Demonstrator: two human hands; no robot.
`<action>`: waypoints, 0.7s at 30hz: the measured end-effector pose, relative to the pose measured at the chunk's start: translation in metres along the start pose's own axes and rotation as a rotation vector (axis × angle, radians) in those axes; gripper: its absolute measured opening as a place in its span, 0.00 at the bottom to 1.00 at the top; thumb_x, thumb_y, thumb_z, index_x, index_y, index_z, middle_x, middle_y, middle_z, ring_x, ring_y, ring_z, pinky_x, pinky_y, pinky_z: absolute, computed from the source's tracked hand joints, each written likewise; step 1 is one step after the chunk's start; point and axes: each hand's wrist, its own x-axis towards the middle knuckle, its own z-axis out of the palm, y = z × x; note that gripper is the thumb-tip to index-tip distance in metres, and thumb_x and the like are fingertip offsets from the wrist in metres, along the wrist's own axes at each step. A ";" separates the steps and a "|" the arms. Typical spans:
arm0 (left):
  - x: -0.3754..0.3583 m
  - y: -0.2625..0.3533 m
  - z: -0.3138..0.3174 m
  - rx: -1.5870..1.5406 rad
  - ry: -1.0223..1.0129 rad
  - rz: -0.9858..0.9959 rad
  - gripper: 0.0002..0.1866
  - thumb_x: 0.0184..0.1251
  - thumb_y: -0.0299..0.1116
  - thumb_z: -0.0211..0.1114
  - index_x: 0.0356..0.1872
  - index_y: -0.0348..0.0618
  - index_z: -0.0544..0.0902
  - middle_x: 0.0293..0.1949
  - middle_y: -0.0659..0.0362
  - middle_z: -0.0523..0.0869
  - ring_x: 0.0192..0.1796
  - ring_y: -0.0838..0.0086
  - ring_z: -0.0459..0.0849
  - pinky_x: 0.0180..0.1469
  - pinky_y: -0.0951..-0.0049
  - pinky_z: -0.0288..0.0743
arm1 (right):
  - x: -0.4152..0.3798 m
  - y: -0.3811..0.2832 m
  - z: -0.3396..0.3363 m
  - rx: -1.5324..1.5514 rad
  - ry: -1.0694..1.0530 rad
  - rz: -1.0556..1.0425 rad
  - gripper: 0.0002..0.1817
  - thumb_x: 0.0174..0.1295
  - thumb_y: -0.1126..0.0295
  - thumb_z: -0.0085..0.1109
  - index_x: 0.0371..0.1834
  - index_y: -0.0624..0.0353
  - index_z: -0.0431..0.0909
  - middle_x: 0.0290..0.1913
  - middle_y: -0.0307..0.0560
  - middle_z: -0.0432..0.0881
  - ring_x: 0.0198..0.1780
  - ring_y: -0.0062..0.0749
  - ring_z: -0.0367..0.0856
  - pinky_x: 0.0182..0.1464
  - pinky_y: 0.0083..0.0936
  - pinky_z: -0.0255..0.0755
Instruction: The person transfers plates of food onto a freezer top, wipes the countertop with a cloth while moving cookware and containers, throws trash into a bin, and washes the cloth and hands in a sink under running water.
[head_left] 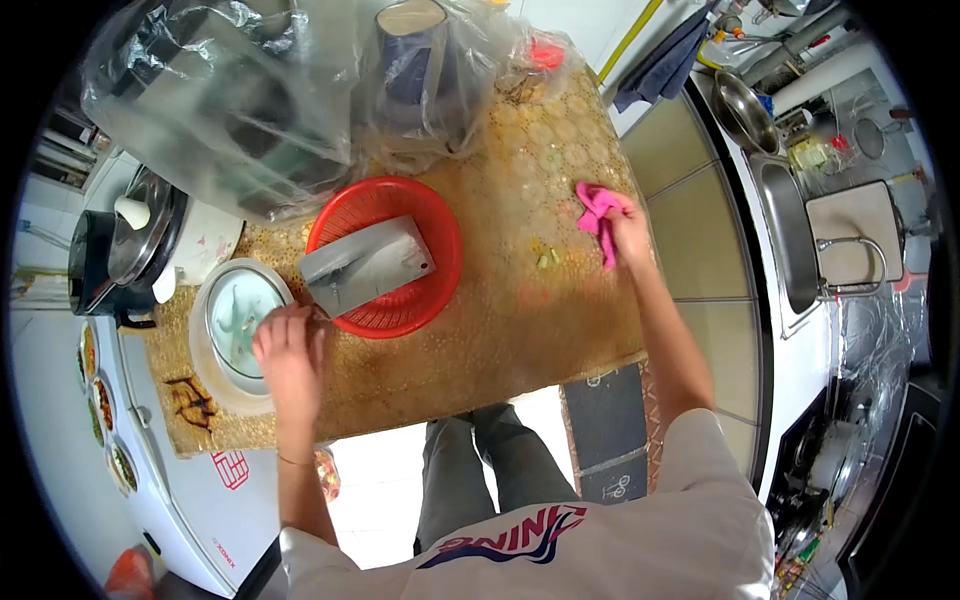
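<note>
My left hand (288, 348) is closed at the handle end of a cleaver (370, 265); the handle itself is hidden by my fingers. The broad metal blade lies across the top of a red plastic colander (448, 235). Just left of that hand is a round dish with a pale green, glassy-looking top (238, 320), set in a whitish bowl (205, 370). Out to the right, my right hand (630, 232) grips a bunched pink cloth (598, 208) at the table's right side. Small yellow-green scraps (548, 259) lie on the table left of the cloth.
A patterned brown tablecloth (500, 340) covers the table. Clear plastic (230, 110) drapes over things along its far side. Pots (145, 230) stand at the left, above a white cabinet (190, 480). To the right is a counter with a sink (785, 235) and a metal bowl (745, 110).
</note>
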 end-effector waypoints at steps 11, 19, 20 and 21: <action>0.006 -0.053 0.010 0.097 -0.192 0.233 0.19 0.55 0.35 0.64 0.47 0.40 0.76 0.36 0.54 0.77 0.44 0.60 0.75 0.49 0.62 0.65 | -0.080 -0.012 0.040 0.143 0.020 0.142 0.17 0.58 0.86 0.43 0.46 0.62 0.78 0.38 0.39 0.81 0.33 0.20 0.75 0.36 0.16 0.70; -0.005 -0.022 -0.048 0.119 -0.067 0.260 0.18 0.53 0.33 0.65 0.45 0.37 0.76 0.38 0.53 0.78 0.42 0.60 0.75 0.47 0.63 0.65 | -0.112 -0.038 0.011 0.565 0.238 0.085 0.16 0.58 0.86 0.42 0.47 0.63 0.75 0.41 0.43 0.81 0.39 0.25 0.79 0.43 0.20 0.74; 0.002 -0.009 -0.055 0.092 -0.063 0.261 0.18 0.54 0.32 0.64 0.45 0.37 0.76 0.38 0.53 0.78 0.43 0.60 0.75 0.47 0.63 0.65 | -0.110 -0.033 -0.004 0.661 0.216 0.060 0.17 0.58 0.84 0.45 0.49 0.61 0.74 0.43 0.44 0.80 0.42 0.27 0.79 0.48 0.23 0.74; 0.010 0.004 -0.061 0.086 -0.057 0.286 0.18 0.54 0.32 0.64 0.45 0.37 0.76 0.38 0.53 0.78 0.43 0.60 0.75 0.47 0.63 0.65 | -0.111 -0.032 -0.013 0.667 0.236 0.044 0.17 0.58 0.84 0.45 0.49 0.61 0.74 0.43 0.44 0.80 0.42 0.27 0.79 0.48 0.23 0.74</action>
